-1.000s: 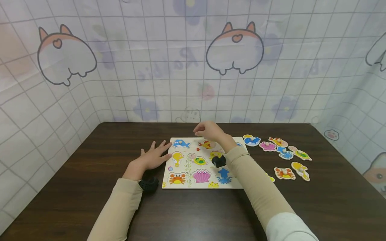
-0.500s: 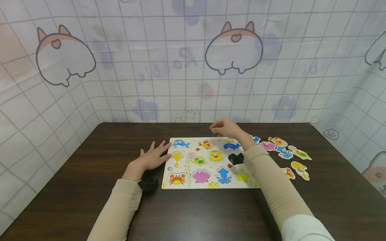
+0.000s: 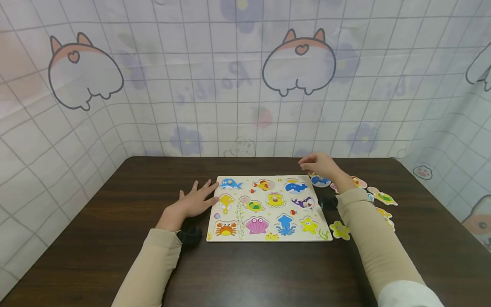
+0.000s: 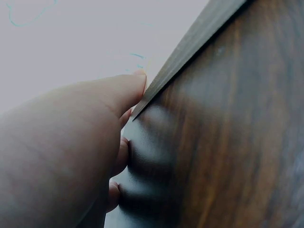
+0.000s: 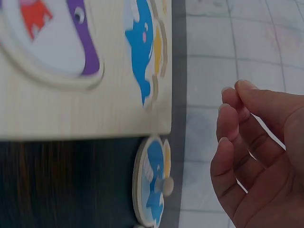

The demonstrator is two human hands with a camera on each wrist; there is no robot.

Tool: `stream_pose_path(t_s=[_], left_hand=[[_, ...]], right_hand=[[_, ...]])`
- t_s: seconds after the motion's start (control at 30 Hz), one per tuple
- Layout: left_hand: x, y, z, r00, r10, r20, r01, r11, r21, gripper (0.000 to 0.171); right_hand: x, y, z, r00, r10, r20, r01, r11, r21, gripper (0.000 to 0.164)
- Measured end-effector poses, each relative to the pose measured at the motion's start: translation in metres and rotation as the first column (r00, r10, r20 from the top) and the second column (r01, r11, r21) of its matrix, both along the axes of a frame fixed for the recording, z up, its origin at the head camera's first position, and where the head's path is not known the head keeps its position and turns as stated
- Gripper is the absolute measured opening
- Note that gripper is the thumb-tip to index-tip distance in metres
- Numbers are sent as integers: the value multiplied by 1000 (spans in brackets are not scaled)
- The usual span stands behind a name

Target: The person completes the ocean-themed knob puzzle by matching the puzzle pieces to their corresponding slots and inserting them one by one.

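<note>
A pale wooden puzzle board [image 3: 245, 237] with sea-animal pictures lies on the dark table. My left hand [image 3: 192, 202] rests at its left side, fingers spread; in the left wrist view the thumb [image 4: 126, 90] touches the board's edge. My right hand [image 3: 322, 166] hangs above the table by the board's far right corner, fingers loosely curved, thumb tip near the index fingertip, nothing held. Below it lies a blue whale piece [image 5: 153, 175] with a wooden knob. The purple whale piece [image 3: 304, 203] and a blue shark-like piece [image 3: 230, 183] sit in the board.
Right of the board lie a yellow starfish piece [image 3: 340, 230], a turtle piece [image 3: 382, 196], a fish piece [image 3: 358, 182] and a seahorse piece [image 3: 385, 212] partly behind the right sleeve [image 3: 372, 238]. A patterned cloth [image 3: 215, 119] stands behind the table.
My right hand has moved right, from above the board's far edge to over the blue whale piece, baring the board's right part. The left hand has stayed in place.
</note>
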State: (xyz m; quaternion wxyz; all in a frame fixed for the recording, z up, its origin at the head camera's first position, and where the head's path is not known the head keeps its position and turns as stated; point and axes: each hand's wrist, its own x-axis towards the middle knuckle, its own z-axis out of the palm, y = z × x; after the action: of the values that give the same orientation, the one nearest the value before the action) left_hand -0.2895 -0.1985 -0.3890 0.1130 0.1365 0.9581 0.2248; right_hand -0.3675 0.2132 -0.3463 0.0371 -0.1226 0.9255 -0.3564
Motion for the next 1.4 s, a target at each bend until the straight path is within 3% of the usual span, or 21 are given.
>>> stream_pose_path(t_s=[0.6,1.0,1.4], left_hand=[[-2,0,-1,1000,7,-1,-7,1000,-18,69],[-1,-2,-1,1000,0,-8,0,1000,-14,68],[-1,-1,-4,1000,-1,-8,1,1000,3,68]], right_hand=[[10,45,-9,996,-88,0,88,993,81,29],[4,55,-18,991,-71,112,61,994,85,32],[2,51,-20,997,-71,33,65,985,157,25]])
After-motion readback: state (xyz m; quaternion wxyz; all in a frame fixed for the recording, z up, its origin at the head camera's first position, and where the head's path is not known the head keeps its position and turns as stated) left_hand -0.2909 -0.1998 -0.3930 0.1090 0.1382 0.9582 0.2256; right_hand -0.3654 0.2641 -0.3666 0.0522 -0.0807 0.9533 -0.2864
